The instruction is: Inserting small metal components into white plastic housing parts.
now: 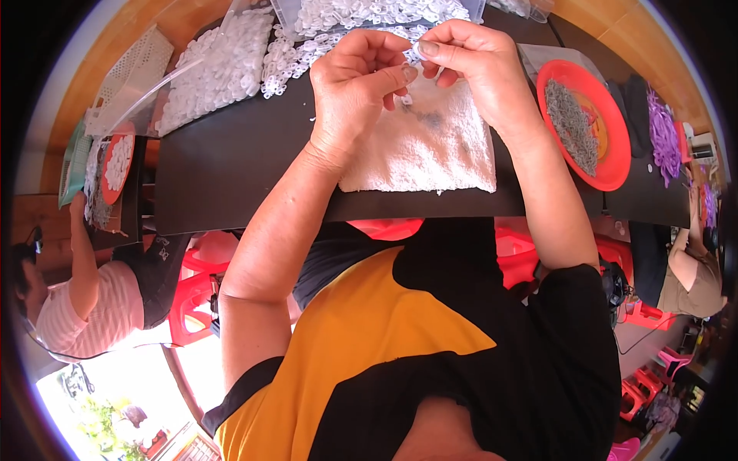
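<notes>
Your right hand (478, 61) pinches a small white piece (417, 51); can't tell your left hand's (350, 83) grip. Slack pinch could drop it.

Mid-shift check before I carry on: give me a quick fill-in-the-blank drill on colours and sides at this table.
1. For the person, the white terry cloth lies to the ____ of the large round red tray.
2. The heap of small pieces in that tray is mostly ____ in colour.
3. The small piece at the bare right hand's fingertips is ____ in colour.
4. The stringy heap beyond the tray is ____ in colour.

Missing words: left; grey; white; purple.
</notes>
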{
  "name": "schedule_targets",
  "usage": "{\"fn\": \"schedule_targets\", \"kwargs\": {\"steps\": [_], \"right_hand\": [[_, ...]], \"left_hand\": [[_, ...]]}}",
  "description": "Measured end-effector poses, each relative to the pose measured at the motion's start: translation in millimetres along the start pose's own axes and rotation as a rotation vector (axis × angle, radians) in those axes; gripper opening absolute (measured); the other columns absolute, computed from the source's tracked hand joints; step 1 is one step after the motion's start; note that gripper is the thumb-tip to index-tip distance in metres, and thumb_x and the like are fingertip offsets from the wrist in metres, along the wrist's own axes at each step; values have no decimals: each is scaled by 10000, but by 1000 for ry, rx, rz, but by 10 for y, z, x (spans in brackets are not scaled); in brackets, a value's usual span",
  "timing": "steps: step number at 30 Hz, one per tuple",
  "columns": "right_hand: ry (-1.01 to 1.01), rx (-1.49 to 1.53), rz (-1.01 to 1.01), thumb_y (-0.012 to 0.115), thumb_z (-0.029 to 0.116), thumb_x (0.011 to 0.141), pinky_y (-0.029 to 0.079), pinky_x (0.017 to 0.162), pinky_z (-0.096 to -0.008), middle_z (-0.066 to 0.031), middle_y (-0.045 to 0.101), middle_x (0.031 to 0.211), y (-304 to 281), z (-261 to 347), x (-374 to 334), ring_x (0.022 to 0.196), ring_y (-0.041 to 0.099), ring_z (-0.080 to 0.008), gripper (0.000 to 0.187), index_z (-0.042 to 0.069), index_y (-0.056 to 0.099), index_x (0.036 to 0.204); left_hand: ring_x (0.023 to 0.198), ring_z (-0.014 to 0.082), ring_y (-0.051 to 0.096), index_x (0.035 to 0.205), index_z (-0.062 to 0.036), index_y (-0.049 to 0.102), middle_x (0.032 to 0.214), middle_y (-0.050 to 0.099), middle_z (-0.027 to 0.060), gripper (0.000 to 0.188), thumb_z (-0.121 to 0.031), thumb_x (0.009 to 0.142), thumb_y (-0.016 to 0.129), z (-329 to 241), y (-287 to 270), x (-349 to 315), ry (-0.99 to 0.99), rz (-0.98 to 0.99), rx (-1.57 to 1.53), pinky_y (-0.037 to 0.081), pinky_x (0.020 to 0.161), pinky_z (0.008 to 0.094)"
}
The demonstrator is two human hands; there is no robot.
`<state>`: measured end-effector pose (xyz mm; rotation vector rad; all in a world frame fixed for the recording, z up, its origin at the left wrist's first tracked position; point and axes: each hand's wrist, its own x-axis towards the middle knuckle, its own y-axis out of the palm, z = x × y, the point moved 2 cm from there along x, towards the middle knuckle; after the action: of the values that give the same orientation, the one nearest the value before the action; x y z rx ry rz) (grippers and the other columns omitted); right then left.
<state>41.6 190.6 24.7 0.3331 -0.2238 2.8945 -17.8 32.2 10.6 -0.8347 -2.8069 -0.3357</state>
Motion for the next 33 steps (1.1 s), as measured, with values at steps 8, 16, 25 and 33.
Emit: {"fn": "schedule_targets", "kwargs": {"steps": [8,16,25,33], "right_hand": [[21,-63,41,631,155,887,447,618,-227,-17,641,772,-8,2,3,693,602,-94,153,17,687,924],[39,-35,-2,618,157,893,445,612,-227,-23,635,740,-1,-6,1,683,603,-94,162,9,681,908],[14,-29,9,605,158,898,439,632,-224,-22,637,768,22,-7,-13,710,609,-98,162,15,667,940],[65,90,42,597,177,920,440,637,-233,-42,643,782,92,9,-25,729,619,-110,183,10,659,962]], "left_hand": [[593,72,575,961,13,623,770,644,53,250,94,737,699,10,-4,13,-5,-16,-43,436,469,204],[566,81,566,942,28,616,760,643,63,243,102,725,696,1,-12,15,11,-60,-108,437,458,211],[558,85,567,935,30,617,747,641,65,236,102,722,690,15,-22,19,26,-65,-137,439,454,216],[553,77,552,911,6,618,729,631,49,234,112,708,667,15,-32,0,37,-67,-118,430,457,210]]}}
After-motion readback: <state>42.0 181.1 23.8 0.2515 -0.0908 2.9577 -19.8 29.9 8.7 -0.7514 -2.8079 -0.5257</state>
